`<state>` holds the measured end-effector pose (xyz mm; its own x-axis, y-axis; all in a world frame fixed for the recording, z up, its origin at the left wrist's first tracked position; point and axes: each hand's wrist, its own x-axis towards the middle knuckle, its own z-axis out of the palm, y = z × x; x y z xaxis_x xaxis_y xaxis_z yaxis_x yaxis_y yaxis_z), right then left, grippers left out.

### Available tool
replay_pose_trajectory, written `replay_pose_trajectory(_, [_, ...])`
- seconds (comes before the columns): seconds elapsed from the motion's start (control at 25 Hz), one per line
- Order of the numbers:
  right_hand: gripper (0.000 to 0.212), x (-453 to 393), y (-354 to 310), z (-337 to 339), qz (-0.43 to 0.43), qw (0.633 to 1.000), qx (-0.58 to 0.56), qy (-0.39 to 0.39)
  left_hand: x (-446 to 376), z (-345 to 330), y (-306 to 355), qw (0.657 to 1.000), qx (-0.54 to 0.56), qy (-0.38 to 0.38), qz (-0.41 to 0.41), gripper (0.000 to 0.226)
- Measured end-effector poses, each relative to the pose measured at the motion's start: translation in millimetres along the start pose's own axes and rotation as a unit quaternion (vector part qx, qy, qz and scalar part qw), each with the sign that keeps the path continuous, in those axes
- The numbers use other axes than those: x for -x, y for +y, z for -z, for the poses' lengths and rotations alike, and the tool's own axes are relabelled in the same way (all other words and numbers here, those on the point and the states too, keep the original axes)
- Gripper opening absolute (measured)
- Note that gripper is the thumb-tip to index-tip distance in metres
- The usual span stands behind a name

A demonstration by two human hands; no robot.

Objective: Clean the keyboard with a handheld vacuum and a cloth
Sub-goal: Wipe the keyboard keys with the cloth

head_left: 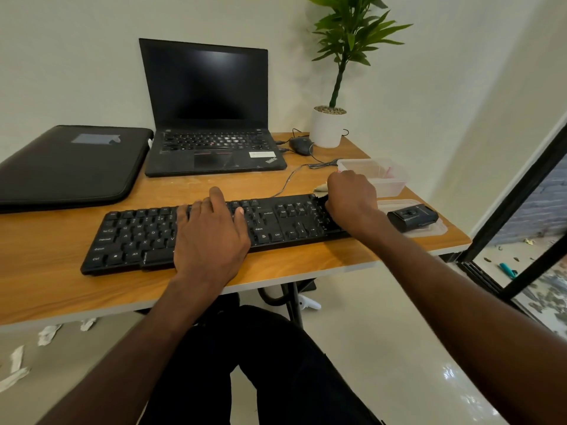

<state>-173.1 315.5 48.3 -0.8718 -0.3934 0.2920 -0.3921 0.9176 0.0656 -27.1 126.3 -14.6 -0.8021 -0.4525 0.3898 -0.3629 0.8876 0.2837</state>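
A black keyboard (138, 237) lies across the front of the wooden desk (46, 286). My left hand (211, 231) rests flat on its middle keys with the fingers spread. At the keyboard's right end my right hand (349, 197) is curled round a small dark thing (321, 198); most of it is hidden, and I cannot tell whether it is a cloth or a brush. A small black boxy device (412, 217), apparently the handheld vacuum, lies on a clear plastic lid (437, 230) to the right of the keyboard. A pale scrap (320, 187) lies just behind my right hand.
An open black laptop (208, 118) stands behind the keyboard, with a black sleeve case (67, 167) to its left. A wired mouse (300, 145), a white plant pot (326, 130) and a clear plastic tub (386, 182) sit at the back right. The desk's right edge is close to the vacuum.
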Motion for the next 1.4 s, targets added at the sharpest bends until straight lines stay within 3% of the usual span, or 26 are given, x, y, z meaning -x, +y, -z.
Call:
replay_pose_trajectory(0.12, [0.009,-8.7,1.2,7.7,0.007,0.998,-0.055,0.011,-0.9,-2.3,-1.1,1.000,-0.009,-0.001,-0.005,0.057])
replay_pose_trajectory(0.44, [0.022,12.9,-27.6,-7.1,0.059,0.994,-0.090,0.031,-0.8,-1.2,-1.8,1.000,-0.016,-0.001,-0.005,0.055])
replay_pose_trajectory(0.6, [0.034,4.2,-11.8,2.4,0.016,0.946,-0.323,-0.017,-0.9,0.3,-2.7,1.000,-0.020,0.001,-0.010,0.055])
replay_pose_trajectory(0.68, [0.034,10.5,-21.9,1.8,0.043,0.950,-0.309,-0.007,0.0,3.3,-1.8,1.000,-0.025,0.003,-0.009,0.057])
replay_pose_trajectory(0.76, [0.035,16.8,-35.9,-1.7,0.084,0.970,-0.226,-0.003,1.6,5.6,-0.4,1.000,-0.024,0.000,-0.006,0.061])
replay_pose_trajectory(0.96, [0.040,22.4,-47.9,0.2,0.085,0.985,-0.147,0.006,-4.0,22.1,-14.1,0.993,-0.053,-0.077,-0.075,0.089])
replay_pose_trajectory(1.08, [0.027,28.0,-58.1,-0.4,0.059,0.989,-0.131,0.026,-7.1,57.4,-46.4,0.988,-0.012,-0.117,-0.097,0.102])
replay_pose_trajectory(1.24, [0.014,27.5,-87.5,6.7,0.050,0.983,-0.174,0.026,-4.0,89.7,-105.1,0.985,0.014,-0.174,0.004,0.133])
replay_pose_trajectory(1.32, [0.015,30.9,-112.7,8.0,0.061,0.978,-0.198,0.027,0.4,92.6,-144.8,0.970,0.097,-0.217,0.051,0.152])
replay_pose_trajectory(1.4, [0.018,37.2,-140.1,9.2,0.082,0.973,-0.214,0.033,7.0,93.6,-173.7,0.945,0.198,-0.252,0.073,0.158])
